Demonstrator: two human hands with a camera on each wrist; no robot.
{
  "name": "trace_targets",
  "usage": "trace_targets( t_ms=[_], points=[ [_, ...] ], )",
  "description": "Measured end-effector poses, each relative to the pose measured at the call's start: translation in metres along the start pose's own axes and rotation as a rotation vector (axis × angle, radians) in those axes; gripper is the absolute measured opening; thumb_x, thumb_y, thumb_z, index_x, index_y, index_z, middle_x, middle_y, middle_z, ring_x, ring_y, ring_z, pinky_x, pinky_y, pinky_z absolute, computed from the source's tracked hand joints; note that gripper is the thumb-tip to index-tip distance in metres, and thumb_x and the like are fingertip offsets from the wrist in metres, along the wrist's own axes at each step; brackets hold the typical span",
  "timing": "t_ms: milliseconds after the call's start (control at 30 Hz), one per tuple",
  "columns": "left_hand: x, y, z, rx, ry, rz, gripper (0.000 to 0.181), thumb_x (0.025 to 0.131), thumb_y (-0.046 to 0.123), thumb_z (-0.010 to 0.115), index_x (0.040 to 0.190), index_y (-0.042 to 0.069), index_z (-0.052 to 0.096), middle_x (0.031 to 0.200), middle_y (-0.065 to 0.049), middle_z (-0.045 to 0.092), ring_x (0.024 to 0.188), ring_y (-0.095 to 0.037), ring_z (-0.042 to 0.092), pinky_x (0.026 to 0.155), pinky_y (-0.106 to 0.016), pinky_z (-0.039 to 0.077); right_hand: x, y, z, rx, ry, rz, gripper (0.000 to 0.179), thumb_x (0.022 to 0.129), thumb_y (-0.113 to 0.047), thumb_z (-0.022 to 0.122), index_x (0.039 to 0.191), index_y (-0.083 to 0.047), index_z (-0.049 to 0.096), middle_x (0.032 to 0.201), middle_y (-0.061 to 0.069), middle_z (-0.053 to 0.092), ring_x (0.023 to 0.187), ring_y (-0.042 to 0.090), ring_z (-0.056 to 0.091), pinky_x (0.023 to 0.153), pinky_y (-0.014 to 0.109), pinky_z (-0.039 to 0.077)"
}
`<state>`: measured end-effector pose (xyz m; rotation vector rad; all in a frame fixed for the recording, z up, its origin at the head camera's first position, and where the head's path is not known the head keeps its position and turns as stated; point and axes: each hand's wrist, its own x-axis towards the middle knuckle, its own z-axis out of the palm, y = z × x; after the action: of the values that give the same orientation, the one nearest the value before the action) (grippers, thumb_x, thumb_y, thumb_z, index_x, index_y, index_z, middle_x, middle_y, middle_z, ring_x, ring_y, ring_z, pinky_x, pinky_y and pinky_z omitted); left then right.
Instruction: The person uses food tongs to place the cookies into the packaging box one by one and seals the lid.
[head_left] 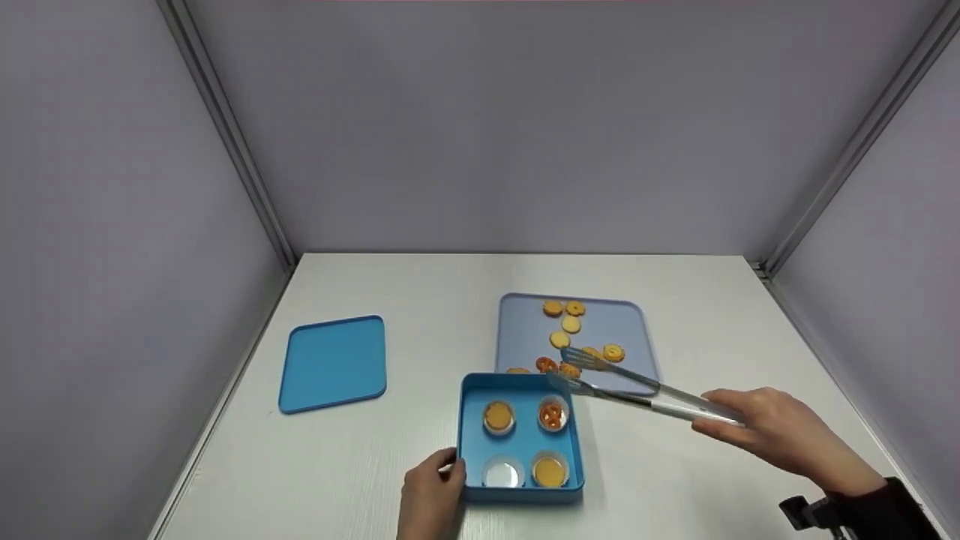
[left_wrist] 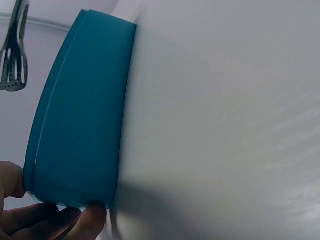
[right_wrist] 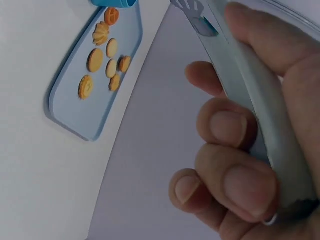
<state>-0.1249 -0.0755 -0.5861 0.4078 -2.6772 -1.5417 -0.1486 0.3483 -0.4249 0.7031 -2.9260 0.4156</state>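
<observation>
My right hand [head_left: 780, 431] grips metal tongs [head_left: 694, 403] with slotted tips, which stand apart over the far right corner of the blue box [head_left: 517, 495] and the tray's near part. No cookie shows between the tips. Inside the box stand several clear round cups. A round cookie [head_left: 498, 415] is in the far left cup, a reddish-orange cookie [head_left: 552, 415] in the far right, and a yellow cookie [head_left: 550, 472] in the near right. Through the near left cup [head_left: 502, 473] only the blue floor shows. At the box's near left corner, my left hand [head_left: 431, 491] holds the wall between thumb and fingers.
Behind the box lies a light blue tray [head_left: 521, 322] with several loose cookies [right_wrist: 95, 60], its near edge partly hidden by the box. A flat blue lid [head_left: 334, 364] lies on the white table [head_left: 337, 465] at left. Grey panels [head_left: 480, 127] enclose the table.
</observation>
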Motion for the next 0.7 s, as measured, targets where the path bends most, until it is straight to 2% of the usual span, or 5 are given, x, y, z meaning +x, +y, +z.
trace_targets(
  t_ms=[100,200,367,467,700],
  points=[
    [0.0,0.0,-0.001,-0.004,-0.008,-0.011,0.024,0.093,0.013,0.069,0.114,0.003,0.076,0.106,-0.01,0.077,0.091,-0.025,0.076,0.079,-0.042,0.062,0.002,0.007,0.006,-0.022,0.046,0.086,0.024,0.091,-0.038,0.075,0.106,-0.019,0.074,0.072,-0.014,0.059,0.062,0.004,0.045,0.055,0.028,0.038],
    [0.0,0.0,-0.001,-0.01,-0.026,-0.02,0.025,0.094,0.014,0.068,0.116,0.003,0.075,0.107,-0.011,0.076,0.093,-0.026,0.076,0.08,-0.042,0.062,0.003,0.016,0.013,-0.029,0.055,0.164,0.029,0.093,-0.039,0.074,0.108,-0.014,0.073,0.072,-0.009,0.061,0.06,0.01,0.046,0.054,0.031,0.039],
    [0.0,-0.001,-0.002,-0.025,-0.038,-0.016,0.027,0.094,0.014,0.069,0.117,0.002,0.074,0.108,-0.012,0.076,0.093,-0.026,0.076,0.079,-0.041,0.062,0.003,0.032,0.027,0.022,-0.001,0.297,0.041,0.096,-0.046,0.068,0.112,-0.009,0.071,0.072,-0.004,0.058,0.059,0.015,0.046,0.052,0.032,0.037],
    [0.0,-0.002,-0.002,-0.032,-0.038,-0.007,0.027,0.093,0.014,0.069,0.117,0.001,0.074,0.108,-0.013,0.076,0.093,-0.027,0.076,0.078,-0.041,0.063,0.003,0.041,0.035,0.042,-0.034,0.357,0.049,0.097,-0.051,0.065,0.117,-0.006,0.07,0.077,0.001,0.064,0.061,0.017,0.049,0.051,0.033,0.038],
    [0.001,0.0,-0.002,-0.033,-0.042,-0.01,0.027,0.093,0.013,0.068,0.116,0.0,0.074,0.107,-0.013,0.076,0.095,-0.029,0.076,0.08,-0.041,0.062,0.002,0.053,0.05,0.058,-0.082,0.413,0.057,0.096,-0.054,0.064,0.119,-0.003,0.069,0.087,0.009,0.071,0.063,0.019,0.053,0.051,0.035,0.041]
  ],
)
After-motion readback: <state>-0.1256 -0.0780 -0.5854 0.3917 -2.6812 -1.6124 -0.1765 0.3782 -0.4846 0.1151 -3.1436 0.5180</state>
